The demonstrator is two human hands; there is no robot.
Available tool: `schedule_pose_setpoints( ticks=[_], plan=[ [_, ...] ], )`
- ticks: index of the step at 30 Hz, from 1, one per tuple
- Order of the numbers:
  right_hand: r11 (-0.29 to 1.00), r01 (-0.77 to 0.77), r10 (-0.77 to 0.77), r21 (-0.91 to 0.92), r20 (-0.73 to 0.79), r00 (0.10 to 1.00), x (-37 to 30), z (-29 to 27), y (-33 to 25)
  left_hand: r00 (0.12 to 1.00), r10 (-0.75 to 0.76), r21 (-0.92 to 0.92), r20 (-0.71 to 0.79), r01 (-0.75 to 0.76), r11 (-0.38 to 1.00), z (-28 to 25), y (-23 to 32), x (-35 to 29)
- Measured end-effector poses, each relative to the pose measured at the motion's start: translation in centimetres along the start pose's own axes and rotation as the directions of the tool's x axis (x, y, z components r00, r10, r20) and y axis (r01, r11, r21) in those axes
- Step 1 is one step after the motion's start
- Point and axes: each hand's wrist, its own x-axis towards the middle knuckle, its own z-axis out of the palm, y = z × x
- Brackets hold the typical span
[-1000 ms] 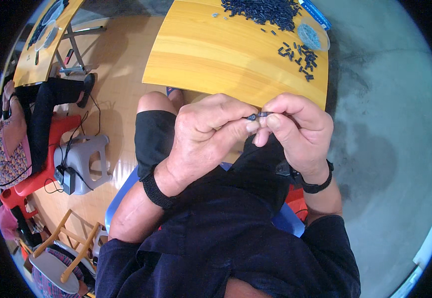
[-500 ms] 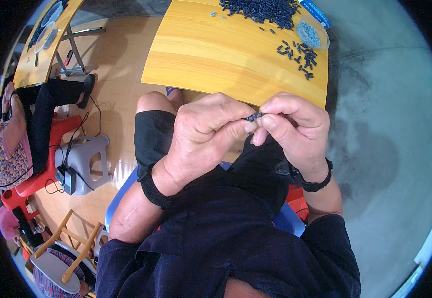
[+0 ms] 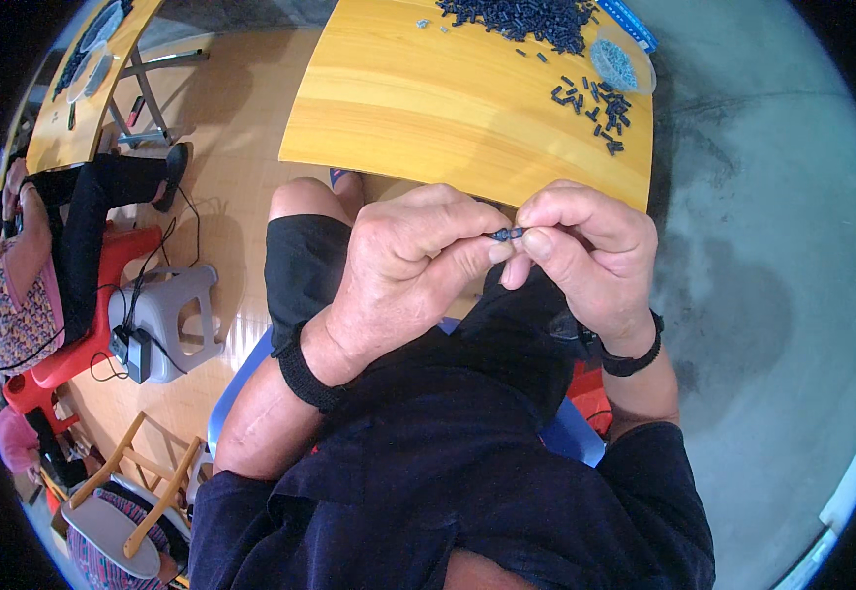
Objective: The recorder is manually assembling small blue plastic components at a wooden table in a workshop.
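Above my lap, my left hand [image 3: 413,256] and my right hand [image 3: 585,251] meet fingertip to fingertip. Between them is a small dark cylindrical part [image 3: 507,235], pinched at its left end by the left thumb and forefinger and at its right end by the right ones. The fingertips cover much of it, so I cannot tell whether it is one piece or two joined. On the table beyond lie a heap of small dark plastic cylinders [image 3: 526,22] and a looser scatter of the same pieces [image 3: 597,110]. A clear round tub [image 3: 644,77] beside them holds small light-blue bits.
The yellow wooden table [image 3: 398,108] ends just past my hands. A blue box [image 3: 629,22] sits at its far right corner. To the left are a grey stool [image 3: 157,324] with a black adapter and cables, a wooden chair [image 3: 143,482] and a seated person [image 3: 30,275] at another table.
The dark part now lies more level and shows a little more between my fingertips. My right hand has shifted very slightly; both pinches stay closed.
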Motion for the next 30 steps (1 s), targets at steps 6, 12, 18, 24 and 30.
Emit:
schedule_pose_setpoints(
  ticks=[6,12,18,24,30],
  plan=[
    [0.997,0.01,-0.007,-0.08,0.035,0.999,0.1,-0.3,-0.3,0.999,-0.034,-0.009,-0.002,0.034,0.999,0.1,0.1,-0.1],
    [0.993,0.02,-0.013,-0.112,0.061,0.998,0.3,-0.7,-0.5,0.999,0.004,0.029,0.04,-0.005,1.0,-0.1,0.1,0.1],
    [0.983,0.016,0.002,-0.182,0.096,0.995,0.3,-1.0,-1.0,0.998,0.0,0.031,0.062,-0.002,1.0,-0.1,0.4,0.3],
    [0.993,-0.045,0.058,-0.108,0.123,0.991,0.4,-1.2,-0.8,0.998,-0.014,0.036,0.057,0.012,0.999,0.1,0.1,0.3],
    [0.986,-0.157,0.164,-0.06,0.129,0.978,0.7,-1.2,-0.8,0.999,0.005,0.068,0.052,-0.009,0.998,-0.1,-0.1,0.5]
  ],
)
